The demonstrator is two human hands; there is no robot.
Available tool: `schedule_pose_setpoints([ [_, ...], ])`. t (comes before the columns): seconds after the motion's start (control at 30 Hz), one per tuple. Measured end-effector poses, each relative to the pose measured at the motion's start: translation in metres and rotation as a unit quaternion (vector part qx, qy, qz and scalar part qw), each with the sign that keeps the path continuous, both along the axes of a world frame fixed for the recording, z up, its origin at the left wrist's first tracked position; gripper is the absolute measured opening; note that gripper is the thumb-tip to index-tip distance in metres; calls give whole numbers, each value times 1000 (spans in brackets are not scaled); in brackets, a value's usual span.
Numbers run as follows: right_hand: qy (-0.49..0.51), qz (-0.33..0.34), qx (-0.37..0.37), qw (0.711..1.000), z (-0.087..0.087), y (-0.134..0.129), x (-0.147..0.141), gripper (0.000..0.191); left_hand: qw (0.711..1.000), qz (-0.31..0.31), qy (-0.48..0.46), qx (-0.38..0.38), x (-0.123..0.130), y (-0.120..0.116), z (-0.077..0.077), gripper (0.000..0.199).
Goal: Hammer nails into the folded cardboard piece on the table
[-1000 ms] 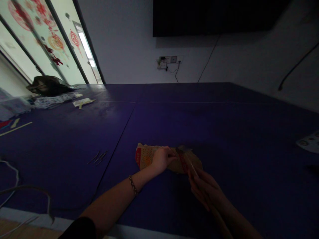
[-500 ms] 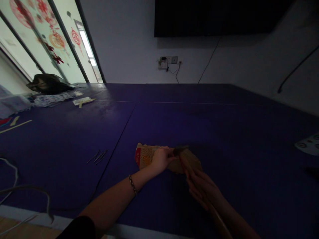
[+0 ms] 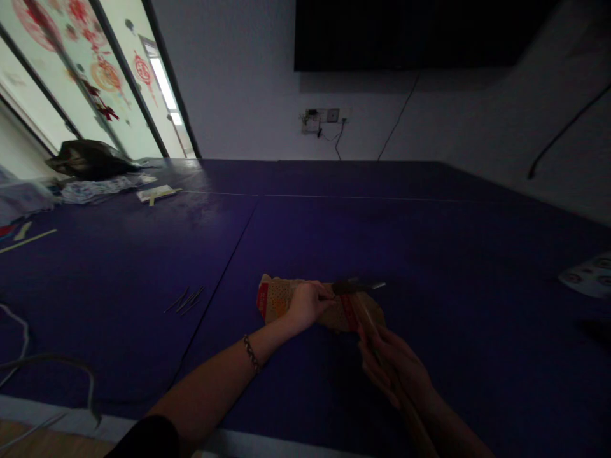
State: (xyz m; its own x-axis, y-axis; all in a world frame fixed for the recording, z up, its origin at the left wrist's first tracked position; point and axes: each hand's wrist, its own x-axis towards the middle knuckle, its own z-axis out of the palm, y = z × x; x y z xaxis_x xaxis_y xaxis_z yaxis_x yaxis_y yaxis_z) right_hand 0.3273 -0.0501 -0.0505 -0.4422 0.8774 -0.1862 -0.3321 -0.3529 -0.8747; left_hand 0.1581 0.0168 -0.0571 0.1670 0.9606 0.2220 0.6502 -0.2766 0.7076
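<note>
A hammer (image 3: pixel 365 313) with a wooden handle and a dark metal head is in my right hand (image 3: pixel 398 366), whose fingers wrap round the handle. Its head is over the right part of a flattened piece of brown cardboard packaging (image 3: pixel 277 299) with red and orange print. On the cardboard rests my left hand (image 3: pixel 308 304), thumb and fingers pinched together close beside the hammer head. Whatever they pinch is too dark and small to make out. Several thin metal nails (image 3: pixel 185 300) lie loose on the purple table (image 3: pixel 305 229), left of the cardboard.
Grey cables (image 3: pixel 52 362) loop at the near left. Farther left lie a thin wooden strip (image 3: pixel 31 240), papers (image 3: pixel 157 193) and a black bag (image 3: pixel 93 159). A pale patterned object (image 3: pixel 589 277) is at the right edge. A wall with a dark screen (image 3: pixel 410 32) stands behind.
The hammer head has shifted slightly and turned, so more of its metal end shows at the right. My left hand stays pinched in almost the same place on the cardboard.
</note>
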Motion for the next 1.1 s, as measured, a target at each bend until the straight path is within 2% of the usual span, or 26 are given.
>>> schedule_pose_setpoints([
  [0.17, -8, -26, -19, 999, 0, 0, 0, 28, 1000, -4, -10, 1, 0, -2, 3, 5],
  [0.33, 2, -8, 9, 1000, 3, 0, 3, 28, 1000, -8, 1, -2, 1, -3, 2, 9],
  [0.57, -26, -32, -34, 999, 3, 0, -1, 31, 999, -1, 52, -11, 0, -4, 5, 11],
  [0.7, 35, 4, -4, 999, 2, 4, 3, 28, 999, -14, 48, -20, -1, -3, 5, 9],
  [0.83, 139, 54, 7, 989, 5, 14, 8, 24, 995, -37, 83, -28, -2, 0, 6, 10],
  [0.97, 249, 92, -46, 963, 6, 27, 15, 21, 985, -64, 156, -20, -3, 0, 10, 16],
  [1.1, 345, 95, -73, 931, -3, 39, 22, 17, 970, -51, 238, -8, 1, -4, 12, 23],
])
